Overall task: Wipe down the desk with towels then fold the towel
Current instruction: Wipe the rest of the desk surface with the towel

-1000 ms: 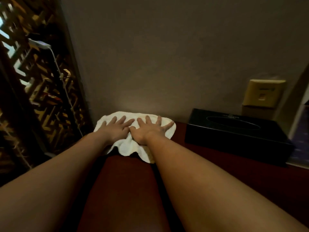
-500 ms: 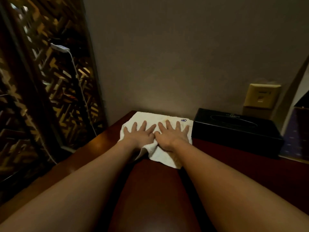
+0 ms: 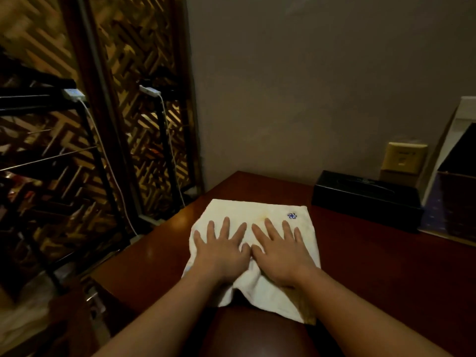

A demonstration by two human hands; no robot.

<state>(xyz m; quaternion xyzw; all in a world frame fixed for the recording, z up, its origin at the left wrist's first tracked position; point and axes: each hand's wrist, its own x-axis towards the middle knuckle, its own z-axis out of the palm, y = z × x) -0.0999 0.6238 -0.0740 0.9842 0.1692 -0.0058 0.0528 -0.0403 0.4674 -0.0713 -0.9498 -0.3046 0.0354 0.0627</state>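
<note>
A white towel (image 3: 253, 212) with a small blue emblem near its far right corner lies spread on the dark red-brown desk (image 3: 373, 266). My left hand (image 3: 221, 249) presses flat on the towel's left half, fingers straight and spread. Beside it, thumbs almost touching, my right hand (image 3: 279, 249) presses flat on the right half. The towel's near edge is bunched between and below my wrists.
A black tissue box (image 3: 365, 199) sits on the desk at the back right, near the wall. A beige wall plate (image 3: 403, 158) is behind it. A patterned lattice screen (image 3: 144, 99) and a dark rack with white cables (image 3: 164, 140) stand left of the desk.
Both hands have slid the towel back from the wall toward me and slightly right across the desk. The towel now lies flatter and more spread, its emblem showing.
</note>
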